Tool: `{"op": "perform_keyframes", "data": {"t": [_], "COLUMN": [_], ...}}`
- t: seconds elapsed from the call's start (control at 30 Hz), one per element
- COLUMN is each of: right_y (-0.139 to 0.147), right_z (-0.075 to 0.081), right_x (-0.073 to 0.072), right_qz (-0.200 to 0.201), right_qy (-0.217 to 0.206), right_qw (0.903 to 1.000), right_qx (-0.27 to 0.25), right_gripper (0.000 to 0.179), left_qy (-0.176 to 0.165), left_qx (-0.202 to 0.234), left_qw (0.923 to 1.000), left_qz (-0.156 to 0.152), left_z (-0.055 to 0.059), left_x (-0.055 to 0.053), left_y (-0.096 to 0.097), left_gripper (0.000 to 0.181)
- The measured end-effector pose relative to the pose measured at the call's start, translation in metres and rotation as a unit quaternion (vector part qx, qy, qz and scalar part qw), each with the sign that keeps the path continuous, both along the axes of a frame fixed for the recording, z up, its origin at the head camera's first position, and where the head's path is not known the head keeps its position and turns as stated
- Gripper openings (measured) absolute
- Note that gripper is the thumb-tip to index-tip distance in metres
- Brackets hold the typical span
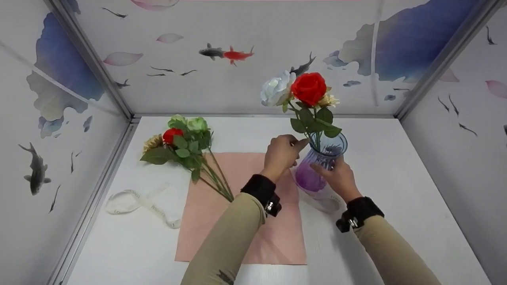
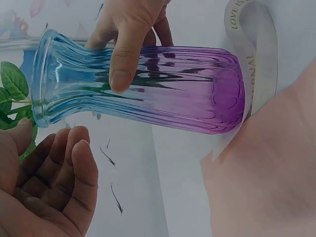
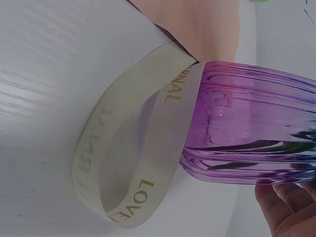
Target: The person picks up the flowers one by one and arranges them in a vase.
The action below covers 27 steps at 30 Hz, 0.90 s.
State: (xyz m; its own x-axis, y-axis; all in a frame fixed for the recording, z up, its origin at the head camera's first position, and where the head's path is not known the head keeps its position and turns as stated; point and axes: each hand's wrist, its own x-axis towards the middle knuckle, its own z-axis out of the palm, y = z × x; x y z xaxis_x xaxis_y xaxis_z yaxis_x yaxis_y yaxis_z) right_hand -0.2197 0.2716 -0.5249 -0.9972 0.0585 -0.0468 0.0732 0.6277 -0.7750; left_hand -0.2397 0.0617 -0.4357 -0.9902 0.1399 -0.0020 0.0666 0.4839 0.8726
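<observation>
A ribbed glass vase (image 1: pixel 315 166), blue at the top and purple at the bottom, stands at the right, held round its side by my right hand (image 1: pixel 340 176). In the left wrist view the right thumb (image 2: pixel 123 66) lies along the glass. A red rose (image 1: pixel 309 89), a white rose (image 1: pixel 276 90) and a small yellow flower (image 1: pixel 328 100) rise from the vase, their stems inside it. My left hand (image 1: pixel 282 154) is close by the rim, thumb toward the stems; in the left wrist view its fingers (image 2: pixel 81 168) are loosely bent with nothing between them.
Pink wrapping paper (image 1: pixel 245 237) lies mid-table, with a bunch of flowers (image 1: pixel 190 146) across its upper left edge. A lettered white ribbon (image 1: pixel 136 200) curls at left; another ribbon loop (image 3: pixel 148 173) lies at the vase base. Printed panels (image 1: pixel 253 87) enclose the table.
</observation>
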Motion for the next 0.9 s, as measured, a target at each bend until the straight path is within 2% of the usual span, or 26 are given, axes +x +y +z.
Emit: {"op": "perform_keyframes", "data": {"t": [0.37,0.67,0.9], "right_y": [0.000,-0.001,-0.001], "right_z": [0.001,0.001,0.001], "right_x": [0.000,0.001,0.000], "right_qz": [0.000,0.005,0.000], "right_qy": [-0.016,-0.018,-0.029], "right_qw": [0.9999,0.9998,0.9996], "right_qx": [-0.004,0.008,-0.002], "right_gripper": [0.106,0.108,0.107], "left_qy": [-0.008,-0.011,-0.035], "left_qx": [-0.003,0.001,-0.050], "left_qw": [1.0000,0.9997,0.9970], "left_qz": [-0.002,0.021,0.048], "left_z": [-0.014,-0.027,-0.048], "left_x": [0.003,0.007,0.009], "left_y": [-0.024,-0.056,-0.088], "left_gripper": [0.034,0.028,0.029]}}
